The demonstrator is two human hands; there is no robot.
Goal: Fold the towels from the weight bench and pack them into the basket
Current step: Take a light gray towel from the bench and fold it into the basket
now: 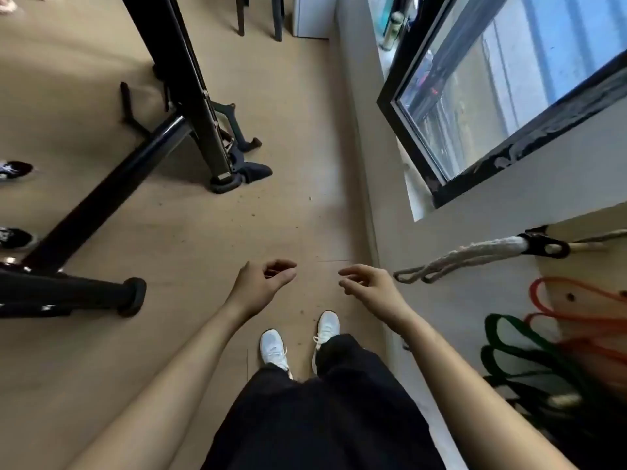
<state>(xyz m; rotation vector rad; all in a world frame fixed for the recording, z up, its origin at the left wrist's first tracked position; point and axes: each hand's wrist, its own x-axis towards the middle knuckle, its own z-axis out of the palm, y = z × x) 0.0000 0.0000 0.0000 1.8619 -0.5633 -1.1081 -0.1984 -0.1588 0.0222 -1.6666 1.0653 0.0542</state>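
A: Hands, quick?

B: L hand (263,283) and R hand (368,283) were both held out in front over the wood floor (237,232), near each other but apart. L fingers (283,266) were loosely curled and released, nothing in them. R fingers (353,271) were the same: slack, half bent, gripping nothing.

A: Towels? Basket?

B: Couldn't tell where either was from this view.

A: What was below?

B: Person stood in white sneakers (273,347) and black trousers (322,418), feet just under the hands.

A: Left side?

B: Black steel upright (183,79) w/ a slanted base tube (112,198) running down-left. Cable handles (234,130) lay on the floor beside the upright's foot. A padded roller end (134,296) stuck out at lower left. Someone else's black shoes (13,169) were at the left edge.

A: Right side?

B: Open black-framed window (509,106), w/ a bottle (393,28) on the sill at top. Below it, on the wall, hung a rope attachment (468,257), its loop end near the R hand but not touching. An orange band (576,300) and green bands (529,354) hung lower down, at the right.
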